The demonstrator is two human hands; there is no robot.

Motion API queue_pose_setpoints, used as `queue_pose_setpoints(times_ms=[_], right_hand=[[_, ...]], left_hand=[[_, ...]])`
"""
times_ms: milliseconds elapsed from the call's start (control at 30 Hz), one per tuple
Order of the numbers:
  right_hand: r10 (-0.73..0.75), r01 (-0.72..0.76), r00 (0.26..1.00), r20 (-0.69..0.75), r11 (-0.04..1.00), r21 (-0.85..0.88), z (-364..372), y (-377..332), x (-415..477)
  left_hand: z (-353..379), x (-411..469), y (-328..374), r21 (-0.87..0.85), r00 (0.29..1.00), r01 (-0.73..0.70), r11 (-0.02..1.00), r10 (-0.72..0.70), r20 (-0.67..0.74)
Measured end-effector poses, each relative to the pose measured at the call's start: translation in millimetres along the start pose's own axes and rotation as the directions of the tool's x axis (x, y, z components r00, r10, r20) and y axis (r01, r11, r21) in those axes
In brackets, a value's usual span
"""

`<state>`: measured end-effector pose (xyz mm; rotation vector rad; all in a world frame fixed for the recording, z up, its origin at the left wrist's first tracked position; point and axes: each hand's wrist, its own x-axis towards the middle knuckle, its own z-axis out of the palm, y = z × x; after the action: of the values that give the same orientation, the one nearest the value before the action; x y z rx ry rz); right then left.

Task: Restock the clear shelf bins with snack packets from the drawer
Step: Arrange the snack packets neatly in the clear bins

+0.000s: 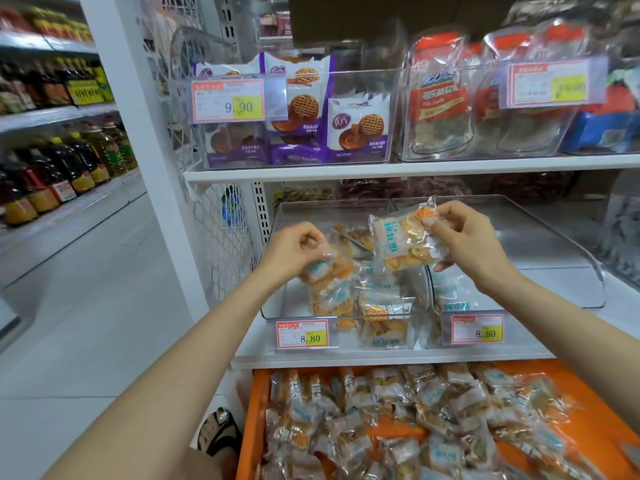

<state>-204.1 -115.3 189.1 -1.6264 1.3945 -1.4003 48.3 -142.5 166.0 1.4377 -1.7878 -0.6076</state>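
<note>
Over the left clear plastic bin [329,213], the left hand [294,249] grips one clear crinkly biscuit packet [320,271]. The right hand [462,244] pinches another packet [403,242] beside it. Better to lay them flat, favouring the emptier right bin [519,244].

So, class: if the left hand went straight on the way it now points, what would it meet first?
Probably the heap of packets in the left clear bin: the left hand, pinching a packet, points down into it. Depth is unclear.
</note>
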Motion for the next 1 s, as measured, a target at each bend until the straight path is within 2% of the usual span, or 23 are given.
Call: queue_pose_setpoints(times_ms=[100,200,267,333,400,467,567,700,767,900,967,1000], right_hand=[[0.007,-0.007,1.0,0.028,1.0,-0.014,-2,3,2],[0.038,-0.038,0.998,0.055,0.999,-0.009,-2,7,3],[0.085,-0.087,0.993,0.084,0.996,0.03,-2,8,2],[0.136,-0.147,0.98,0.142,0.987,0.068,-2,8,0],[0.167,-0.185,0.967,0.189,0.979,0.08,-1,8,-2],[0.179,-0.198,0.961,0.213,0.977,0.074,1,7,-3],[0.187,-0.208,0.959,0.214,0.975,0.081,4,5,-5],[0.177,-0.19,0.968,0.176,0.98,0.06,6,6,-5],[0.175,-0.183,0.973,0.149,0.982,0.044,6,8,-5],[0.201,-0.209,0.969,0.147,0.977,0.045,11,11,-5],[0.217,-0.231,0.963,0.16,0.97,0.071,13,11,-6],[0.224,-0.24,0.96,0.166,0.967,0.084,15,11,-6]], left_hand=[[21,9,-4,0.259,0.95,-0.133,0.957,0.049,0.309],[44,11,-13,0.452,0.878,-0.326,0.83,0.089,0.471],[49,10,-20,0.518,0.878,-0.385,0.764,0.13,0.462],[45,11,-27,0.519,0.891,-0.385,0.763,0.161,0.425],[39,11,-33,0.521,0.896,-0.373,0.768,0.153,0.416],[36,7,-38,0.573,0.891,-0.376,0.728,0.113,0.44],[37,3,-47,0.649,0.875,-0.429,0.629,0.112,0.47],[42,4,-47,0.655,0.886,-0.452,0.605,0.217,0.411],[44,5,-46,0.669,0.899,-0.433,0.604,0.229,0.374],[40,6,-45,0.659,0.915,-0.356,0.663,0.104,0.39],[31,3,-38,0.557,0.935,-0.28,0.782,0.09,0.343],[25,1,-33,0.412,0.949,-0.208,0.887,0.082,0.304]])
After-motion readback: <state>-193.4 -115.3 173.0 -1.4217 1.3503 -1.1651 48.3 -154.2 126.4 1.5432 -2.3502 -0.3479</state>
